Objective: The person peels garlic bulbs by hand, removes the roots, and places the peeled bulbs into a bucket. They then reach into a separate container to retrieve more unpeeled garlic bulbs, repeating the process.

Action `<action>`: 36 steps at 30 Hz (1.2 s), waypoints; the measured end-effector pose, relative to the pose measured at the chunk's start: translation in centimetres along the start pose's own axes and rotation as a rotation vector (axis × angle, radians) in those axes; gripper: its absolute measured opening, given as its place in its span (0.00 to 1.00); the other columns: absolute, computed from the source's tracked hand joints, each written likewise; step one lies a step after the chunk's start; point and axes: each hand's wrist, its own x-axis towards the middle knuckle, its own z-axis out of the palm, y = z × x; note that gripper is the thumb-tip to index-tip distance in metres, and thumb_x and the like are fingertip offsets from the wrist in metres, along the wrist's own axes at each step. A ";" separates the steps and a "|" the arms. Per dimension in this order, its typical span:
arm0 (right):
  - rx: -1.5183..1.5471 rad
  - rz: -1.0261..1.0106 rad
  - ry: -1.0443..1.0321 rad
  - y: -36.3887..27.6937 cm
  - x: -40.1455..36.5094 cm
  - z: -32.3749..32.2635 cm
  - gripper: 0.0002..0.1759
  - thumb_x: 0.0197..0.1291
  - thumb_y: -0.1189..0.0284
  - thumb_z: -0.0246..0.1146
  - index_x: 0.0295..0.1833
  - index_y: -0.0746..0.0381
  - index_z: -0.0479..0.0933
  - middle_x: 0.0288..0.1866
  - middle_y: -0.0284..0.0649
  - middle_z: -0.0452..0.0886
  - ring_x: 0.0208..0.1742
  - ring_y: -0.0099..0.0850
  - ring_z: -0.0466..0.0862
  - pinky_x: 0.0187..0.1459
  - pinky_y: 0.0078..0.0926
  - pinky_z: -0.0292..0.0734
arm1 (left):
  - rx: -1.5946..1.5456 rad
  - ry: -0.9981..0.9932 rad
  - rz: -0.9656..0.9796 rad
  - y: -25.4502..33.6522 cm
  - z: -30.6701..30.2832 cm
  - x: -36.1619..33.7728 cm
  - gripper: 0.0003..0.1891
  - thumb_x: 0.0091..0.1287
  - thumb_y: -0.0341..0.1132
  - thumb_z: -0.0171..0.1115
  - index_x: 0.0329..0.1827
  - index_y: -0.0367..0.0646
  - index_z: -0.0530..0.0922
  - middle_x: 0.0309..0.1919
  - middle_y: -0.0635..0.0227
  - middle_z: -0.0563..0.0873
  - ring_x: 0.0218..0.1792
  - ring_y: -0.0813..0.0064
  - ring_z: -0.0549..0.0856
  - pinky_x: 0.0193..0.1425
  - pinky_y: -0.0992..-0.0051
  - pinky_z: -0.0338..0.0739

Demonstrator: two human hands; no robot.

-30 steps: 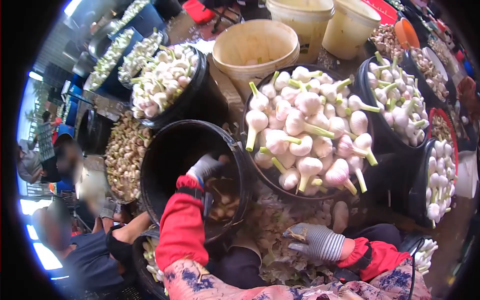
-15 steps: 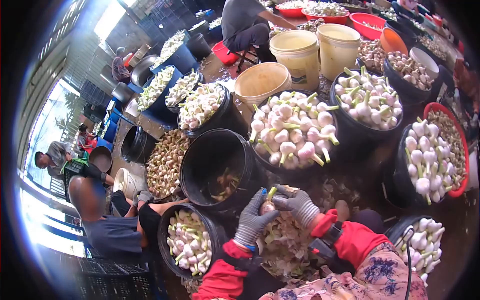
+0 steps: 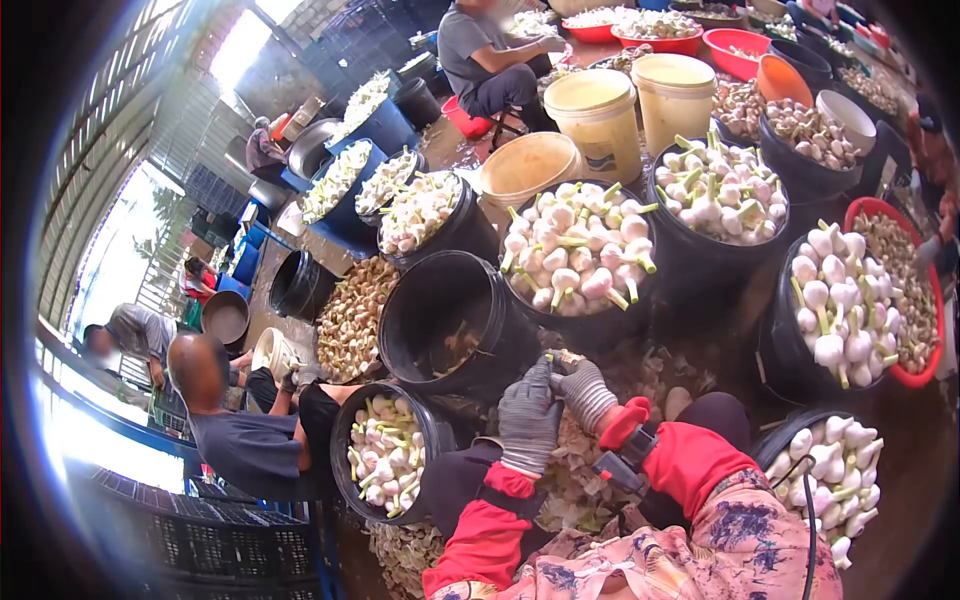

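My left hand (image 3: 530, 420), in a grey striped glove, has its fingers pressed together, pointing up over a pile of garlic peelings (image 3: 575, 490). Beside it and touching it, my right hand (image 3: 583, 388), gloved alike, has its fingers closed near a small brownish end of something at its fingertips. The gloves hide what lies between the hands. Just beyond stands a black bucket heaped with white garlic (image 3: 578, 250). A nearly empty black bucket (image 3: 445, 315) is to the upper left, with a little brown matter at its bottom.
A bucket of trimmed garlic (image 3: 385, 455) stands left, near a seated person (image 3: 235, 430). More garlic buckets (image 3: 720, 190) and a red basin (image 3: 935, 330) are at right. Cream buckets (image 3: 592, 120) and another seated person (image 3: 480, 65) are farther back. Black crates (image 3: 200, 540) lie lower left.
The garlic bulb between my hands has gone out of sight. My left hand has turned, its fingers now together and nearer my right. The view has shifted slightly.
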 end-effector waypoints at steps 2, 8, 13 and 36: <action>0.043 -0.003 0.005 -1.2 -0.6 0.0 0.18 0.56 0.83 0.58 0.55 0.66 0.74 0.45 0.33 0.80 0.43 0.21 0.78 0.45 0.19 0.75 | -0.094 -0.038 -0.082 0.1 0.2 -0.1 0.36 0.45 0.28 0.73 0.62 0.38 0.69 0.41 0.57 0.81 0.43 0.63 0.79 0.46 0.69 0.76; 0.022 -0.110 -0.116 -4.4 -1.0 -0.2 0.20 0.58 0.79 0.61 0.58 0.67 0.73 0.48 0.34 0.80 0.47 0.21 0.77 0.52 0.21 0.73 | -1.311 0.155 -0.764 -1.1 0.6 -0.4 0.24 0.54 0.27 0.70 0.54 0.33 0.71 0.45 0.65 0.78 0.43 0.77 0.78 0.53 0.79 0.74; 0.104 0.006 -0.138 -4.0 -0.8 -0.5 0.24 0.59 0.78 0.62 0.62 0.67 0.70 0.48 0.34 0.80 0.46 0.20 0.77 0.50 0.18 0.74 | -0.419 0.217 -0.253 -2.1 1.1 -1.3 0.24 0.52 0.29 0.73 0.52 0.37 0.74 0.47 0.66 0.78 0.45 0.76 0.79 0.53 0.77 0.75; 0.260 -0.064 -0.103 -7.1 -2.9 -1.1 0.10 0.56 0.77 0.63 0.45 0.66 0.79 0.38 0.32 0.82 0.38 0.20 0.80 0.41 0.18 0.77 | -2.169 -0.141 -0.877 -1.4 0.8 -2.3 0.25 0.63 0.51 0.62 0.55 0.44 0.73 0.39 0.63 0.81 0.37 0.67 0.82 0.37 0.66 0.79</action>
